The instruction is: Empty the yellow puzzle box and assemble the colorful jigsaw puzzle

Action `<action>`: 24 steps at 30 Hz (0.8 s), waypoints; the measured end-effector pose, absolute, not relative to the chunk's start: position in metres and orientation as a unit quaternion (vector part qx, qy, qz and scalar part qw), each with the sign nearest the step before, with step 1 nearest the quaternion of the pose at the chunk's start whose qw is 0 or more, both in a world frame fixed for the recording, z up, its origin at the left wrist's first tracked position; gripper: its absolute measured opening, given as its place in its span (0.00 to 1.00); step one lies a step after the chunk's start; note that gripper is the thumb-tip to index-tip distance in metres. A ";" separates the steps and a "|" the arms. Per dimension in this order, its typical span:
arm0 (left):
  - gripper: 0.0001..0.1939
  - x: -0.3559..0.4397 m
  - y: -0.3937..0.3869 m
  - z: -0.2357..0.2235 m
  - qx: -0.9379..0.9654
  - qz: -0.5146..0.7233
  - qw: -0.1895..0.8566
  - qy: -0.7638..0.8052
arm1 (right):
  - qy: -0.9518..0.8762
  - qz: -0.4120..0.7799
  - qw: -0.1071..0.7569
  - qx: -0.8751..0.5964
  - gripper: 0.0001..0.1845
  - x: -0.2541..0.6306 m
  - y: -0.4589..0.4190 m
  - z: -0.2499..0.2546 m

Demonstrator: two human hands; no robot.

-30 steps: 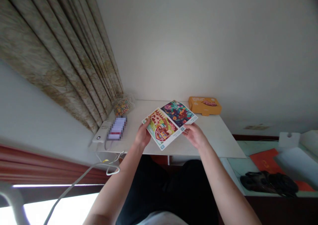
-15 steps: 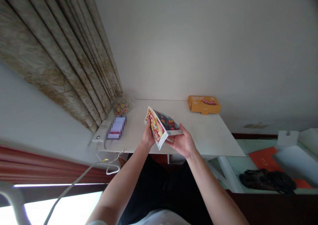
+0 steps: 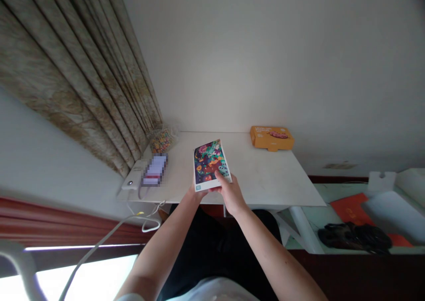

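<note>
A colourful picture sheet (image 3: 210, 164), folded in half so that one dark, bright-patterned panel faces up, is held over the near part of the white table (image 3: 265, 172). My right hand (image 3: 229, 194) grips its near edge with the thumb on top. My left hand (image 3: 194, 191) is mostly hidden under the sheet's near left corner and holds it from below. Both hands meet at the sheet's near end.
An orange box (image 3: 271, 137) lies at the table's far right. A bag of colourful pieces (image 3: 162, 140) and a phone on a white power bank (image 3: 148, 175) sit at the left by the curtain (image 3: 83, 79). A white cable (image 3: 109, 237) hangs off the left edge. A black item (image 3: 353, 238) lies on the lower surface at right.
The open two-panel sheet has been folded shut, the right panel brought over the left. My hands have come together at its near edge.
</note>
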State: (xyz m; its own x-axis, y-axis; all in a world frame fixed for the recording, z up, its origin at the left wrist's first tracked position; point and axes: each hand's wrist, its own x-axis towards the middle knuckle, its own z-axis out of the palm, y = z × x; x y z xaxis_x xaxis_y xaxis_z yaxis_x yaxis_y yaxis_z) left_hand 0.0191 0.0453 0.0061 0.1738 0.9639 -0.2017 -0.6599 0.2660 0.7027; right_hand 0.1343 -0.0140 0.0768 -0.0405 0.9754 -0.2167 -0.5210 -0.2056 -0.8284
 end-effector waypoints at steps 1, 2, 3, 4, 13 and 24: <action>0.24 0.019 0.044 0.009 0.232 0.555 0.733 0.317 | -0.282 0.658 0.570 -0.402 0.26 0.134 -0.012 0.078; 0.25 0.019 0.043 0.013 0.231 0.548 0.740 0.316 | -0.282 0.656 0.576 -0.399 0.26 0.133 -0.010 0.079; 0.26 0.018 0.042 0.016 0.231 0.537 0.747 0.316 | -0.282 0.656 0.580 -0.393 0.26 0.134 -0.007 0.080; 0.28 0.018 0.040 0.020 0.230 0.524 0.756 0.317 | -0.283 0.656 0.583 -0.387 0.26 0.134 -0.004 0.083; 0.16 -0.004 0.024 0.021 0.185 0.590 0.713 0.332 | -0.300 0.676 0.583 -0.336 0.21 0.156 0.026 0.119; 0.24 -0.006 0.006 0.026 0.185 0.704 0.637 0.254 | -0.279 0.652 0.607 -0.359 0.18 0.181 0.034 0.124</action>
